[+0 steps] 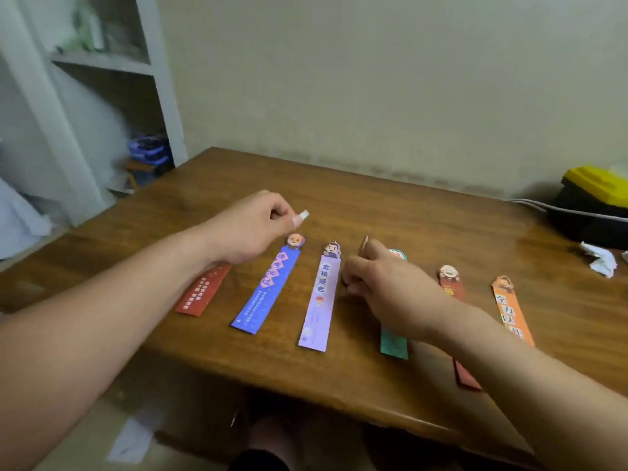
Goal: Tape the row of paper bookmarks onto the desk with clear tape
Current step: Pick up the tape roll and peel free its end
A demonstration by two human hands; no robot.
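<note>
1. The row of paper bookmarks lies flat on the brown wooden surface [407, 212]. It runs from a red paper bookmark [203, 290] through a blue paper bookmark [268, 290], a lilac paper bookmark [321, 300], a green paper bookmark [394, 343] and a dark red paper bookmark [450, 288] to an orange paper bookmark [509, 311].
2. The step in hand looks like carrying a cut strip to a bookmark. A short piece of clear tape [303, 215] is pinched at the tips of the left hand's [251, 229] fingers [289, 222] and held clear of the surface.
3. The blue bookmark's cartoon head sits just below those fingers, so it is the likely target. I cannot tell whether any bookmark already carries tape.
4. Next, the strip needs lowering across the bookmark so that it laps onto the wood on both sides, then pressing flat.
5. The left forearm reaches forward over the red bookmark, wrist level, the other fingers curled in.
6. The right hand [390, 290] hovers over the green bookmark. Its fingers are curled around a thin brownish object [364, 243], possibly the tape roll, which juts above them.
</note>
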